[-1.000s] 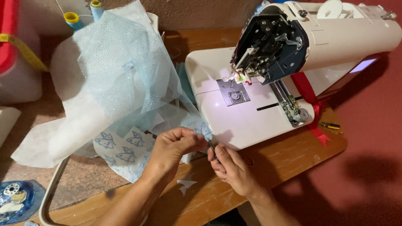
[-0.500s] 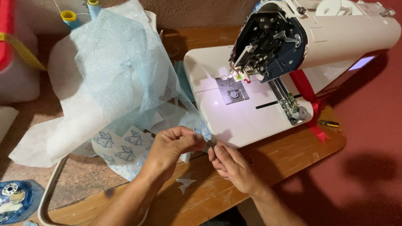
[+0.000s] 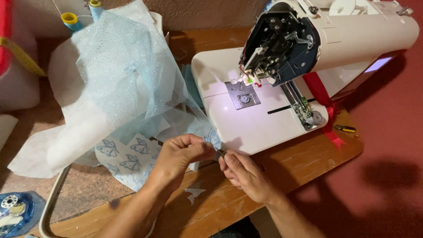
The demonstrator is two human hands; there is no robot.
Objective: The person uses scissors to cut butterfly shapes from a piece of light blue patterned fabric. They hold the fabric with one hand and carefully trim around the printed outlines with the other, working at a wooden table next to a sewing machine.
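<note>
Left hand [image 3: 178, 154] pinches blue fabric [image 3: 132, 88] edge at frame centre — fabric runs toward upper left; right hand [image 3: 242, 172] fingers pressed together on something too small to tell.

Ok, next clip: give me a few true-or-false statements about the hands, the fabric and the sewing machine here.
1. Both hands meet at the edge of the light blue fabric. True.
2. The left hand pinches the fabric. True.
3. The fabric lies under the sewing machine needle. False: the needle plate is bare.
4. The right hand rests on the machine's top. False: it is low in front, over the wooden table.
5. Thread spools stand at the far left. True.
</note>
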